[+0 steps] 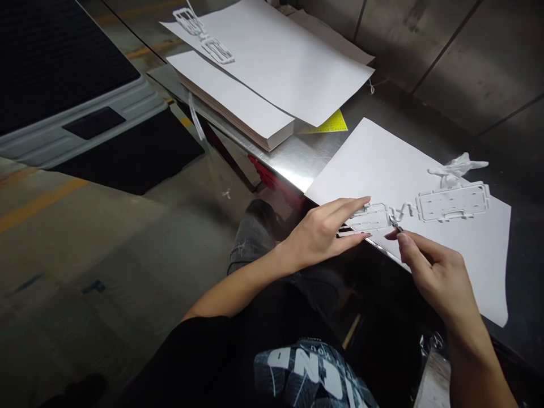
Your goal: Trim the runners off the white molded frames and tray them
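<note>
The right hand (437, 275) has its thumb and index finger clamped on a small metal tool (396, 225), whose tip is at the right end of the left panel of a white plastic frame (453, 203), by the curved link. The exact kind of tool cannot be told. The left hand (321, 232) lies over the left end of the same frame, thumb and fingers apart, the thumb along the near side and the fingers along the far side; how firmly they press cannot be told. The frame has two panels joined by the wavy link, the right one free of both hands.

Under most of the frame is a white sheet (391, 164), set at a slant on a metal table (317, 150), its near edge reaching the table's near edge. Just beyond the right panel, on the far right of the sheet, lies a crumpled white item (459, 168).

Farther left on the table is a stack of white boards (238, 96), with a large sheet (284, 62) spread partly over it. A second white frame (204, 37) rests at that sheet's far left corner. A yellow sheet (330, 124) shows from beneath, right of the stack. On the far right stands a grey panelled wall (450, 51). To the far left, a dark-and-grey object (140, 107) is above a floor with yellow lines (46, 203).
</note>
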Motion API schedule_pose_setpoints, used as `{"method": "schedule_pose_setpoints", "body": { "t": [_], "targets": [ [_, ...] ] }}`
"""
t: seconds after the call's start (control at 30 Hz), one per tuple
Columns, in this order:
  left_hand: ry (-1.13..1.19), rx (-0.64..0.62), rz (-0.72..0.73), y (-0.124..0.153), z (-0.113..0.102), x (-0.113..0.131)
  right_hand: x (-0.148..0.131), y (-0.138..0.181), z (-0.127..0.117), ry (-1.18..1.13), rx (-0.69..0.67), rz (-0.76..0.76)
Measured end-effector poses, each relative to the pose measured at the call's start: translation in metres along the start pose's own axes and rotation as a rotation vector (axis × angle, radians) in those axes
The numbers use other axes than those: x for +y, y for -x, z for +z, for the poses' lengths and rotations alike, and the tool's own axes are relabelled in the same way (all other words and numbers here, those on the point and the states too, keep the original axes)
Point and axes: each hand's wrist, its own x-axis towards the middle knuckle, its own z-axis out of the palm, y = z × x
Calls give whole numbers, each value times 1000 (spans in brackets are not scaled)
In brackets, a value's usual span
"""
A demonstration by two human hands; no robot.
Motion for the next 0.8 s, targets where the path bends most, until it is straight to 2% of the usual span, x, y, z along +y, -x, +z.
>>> {"method": "schedule_pose_setpoints", "body": {
  "t": [0.13, 0.3, 0.37, 0.63, 0.8],
  "targets": [
    [59, -16, -72, 0, 7, -1, 4, 5, 9, -76, 68, 13],
    [157, 0, -93, 3, 9, 1, -4, 13, 18, -539, 111, -8],
    [153, 6, -83, 4, 7, 2, -7, 15, 19, -610, 86, -35],
    [113, -6, -74, 4, 3, 6, -5, 13, 25, -534, 57, -78],
    [83, -1, -161, 6, 4, 5, -6, 11, 28, -419, 51, -98]
  ]
}}
